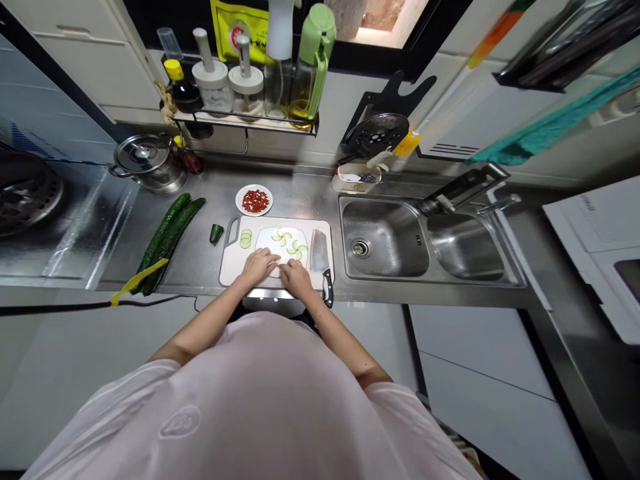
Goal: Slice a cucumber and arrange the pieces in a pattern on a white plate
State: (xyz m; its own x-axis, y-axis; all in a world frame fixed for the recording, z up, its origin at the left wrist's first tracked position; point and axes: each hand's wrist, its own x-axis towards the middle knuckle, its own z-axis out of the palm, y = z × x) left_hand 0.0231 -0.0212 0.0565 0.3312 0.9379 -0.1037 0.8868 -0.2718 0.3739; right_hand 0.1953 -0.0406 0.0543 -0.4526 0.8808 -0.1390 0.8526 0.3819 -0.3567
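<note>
A white square plate (285, 251) lies on the pale cutting board (233, 270), with curved cucumber slices (281, 236) arranged in two pinwheels on it. My left hand (259, 265) rests over the plate's front left part, fingertips pressed to a small pale green slice. Beside it, my right hand (296, 277) touches the same slice with its fingers drawn together. The two hands nearly meet there and partly hide the slice. Several round cucumber slices (245, 239) overlap at the board's left. At its right lies a knife (320, 252) with a black handle.
Behind the board is a small plate of red pieces (255, 200). To the left are a cucumber stub (216, 233), whole cucumbers (170, 233) and a steel pot (150, 163). A double sink (385, 240) is at right. A bottle rack (250, 122) hangs above.
</note>
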